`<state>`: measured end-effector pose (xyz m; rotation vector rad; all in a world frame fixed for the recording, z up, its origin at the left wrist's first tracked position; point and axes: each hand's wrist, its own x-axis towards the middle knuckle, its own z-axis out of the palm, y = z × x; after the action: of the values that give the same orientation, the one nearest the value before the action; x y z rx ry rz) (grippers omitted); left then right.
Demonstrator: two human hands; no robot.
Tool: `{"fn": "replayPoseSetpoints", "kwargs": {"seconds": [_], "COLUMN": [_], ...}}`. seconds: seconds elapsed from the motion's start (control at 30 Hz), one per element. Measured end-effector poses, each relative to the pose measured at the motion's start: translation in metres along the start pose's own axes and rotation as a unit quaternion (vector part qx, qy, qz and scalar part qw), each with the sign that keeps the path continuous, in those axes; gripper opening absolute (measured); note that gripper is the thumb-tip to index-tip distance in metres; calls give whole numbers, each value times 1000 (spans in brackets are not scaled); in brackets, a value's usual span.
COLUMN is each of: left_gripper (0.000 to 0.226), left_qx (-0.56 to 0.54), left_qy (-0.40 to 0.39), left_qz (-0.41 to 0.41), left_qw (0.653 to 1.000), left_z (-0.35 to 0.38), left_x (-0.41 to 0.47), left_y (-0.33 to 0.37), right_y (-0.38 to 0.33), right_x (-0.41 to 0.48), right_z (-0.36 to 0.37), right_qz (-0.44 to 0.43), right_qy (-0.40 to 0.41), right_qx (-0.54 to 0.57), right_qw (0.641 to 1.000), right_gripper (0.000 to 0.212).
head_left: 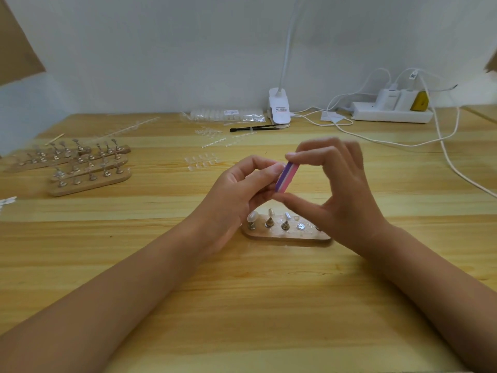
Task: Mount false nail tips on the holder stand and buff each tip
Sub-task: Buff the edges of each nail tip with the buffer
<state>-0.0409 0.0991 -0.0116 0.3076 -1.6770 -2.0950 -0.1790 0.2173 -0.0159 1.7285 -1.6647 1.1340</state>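
A small wooden holder stand point(285, 236) with metal pegs lies on the table below my hands. One nail tip point(252, 217) sits on its leftmost peg. My right hand point(341, 195) pinches a purple, white and pink buffer block point(287, 176) between thumb and fingers, above the stand. My left hand point(239, 195) is curled with its fingertips against the buffer's left side; what it holds there is hidden. Loose clear nail tips point(201, 161) lie on the table behind my hands.
Several more wooden stands point(88, 181) with pegs lie at the left. A bag of nail tips point(226, 115), a black tool point(255, 127), a clip lamp point(279, 110), a power strip point(390, 114) and white cables point(443, 146) line the back and right.
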Motion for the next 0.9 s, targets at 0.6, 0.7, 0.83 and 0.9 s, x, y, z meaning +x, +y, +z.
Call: {"fn": "replayPoseSetpoints", "kwargs": {"seconds": [0.6,0.7,0.83,0.9], "left_gripper": [13,15,13,13], "left_qx": [81,81,80,66], "left_qy": [9,11,1,1], "left_qz": [42,43,41,40], "left_qw": [996,996,996,997], "left_z": [0,-1,0,1], "left_x": [1,1,0,0], "left_y": [1,2,2,3], "right_y": [-2,-5,-5,-5], "right_x": [3,0,1,1], "right_z": [-12,-8,-2,-4], "right_qz": [120,52,176,202], "right_qy": [22,-21,-36,-35], "right_qx": [129,96,144,169], "right_qw": [984,994,973,964], "right_gripper": [36,40,38,36]}}
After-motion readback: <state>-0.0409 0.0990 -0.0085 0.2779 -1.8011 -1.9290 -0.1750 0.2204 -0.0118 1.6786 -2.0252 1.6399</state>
